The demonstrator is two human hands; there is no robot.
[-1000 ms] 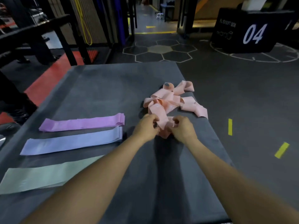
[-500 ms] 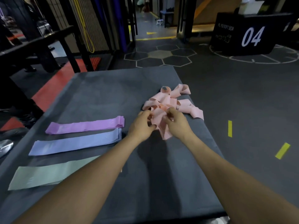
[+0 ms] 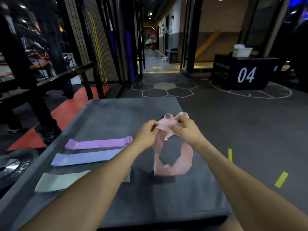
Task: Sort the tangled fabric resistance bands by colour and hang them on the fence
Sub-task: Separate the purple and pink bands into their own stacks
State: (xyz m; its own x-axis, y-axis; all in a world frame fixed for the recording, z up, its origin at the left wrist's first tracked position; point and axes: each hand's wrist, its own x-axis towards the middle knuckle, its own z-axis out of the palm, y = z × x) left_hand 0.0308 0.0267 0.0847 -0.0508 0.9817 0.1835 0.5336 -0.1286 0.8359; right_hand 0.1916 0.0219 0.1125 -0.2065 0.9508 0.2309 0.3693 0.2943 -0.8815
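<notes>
Both hands hold a pink band (image 3: 173, 165) lifted above the grey padded table (image 3: 116, 117). My left hand (image 3: 147, 133) pinches its top edge and my right hand (image 3: 185, 129) grips it beside that. The band hangs down as an open loop in front of me. More tangled pink bands (image 3: 168, 120) show just behind my hands, mostly hidden. A purple band (image 3: 98, 144), a blue band (image 3: 86, 158) and a pale green band (image 3: 61, 181) lie flat in a row on the table's left side.
A mesh fence (image 3: 86, 39) with a yellow loop (image 3: 100, 52) hanging on it stands at the far left. A black rack and weight plate (image 3: 11, 165) flank the table's left. A black box marked 04 (image 3: 245, 72) stands at the right, with open floor around it.
Both hands rose from the pile, lifting one pink band that now hangs open as a loop. The camera tilted up, showing more of the room.
</notes>
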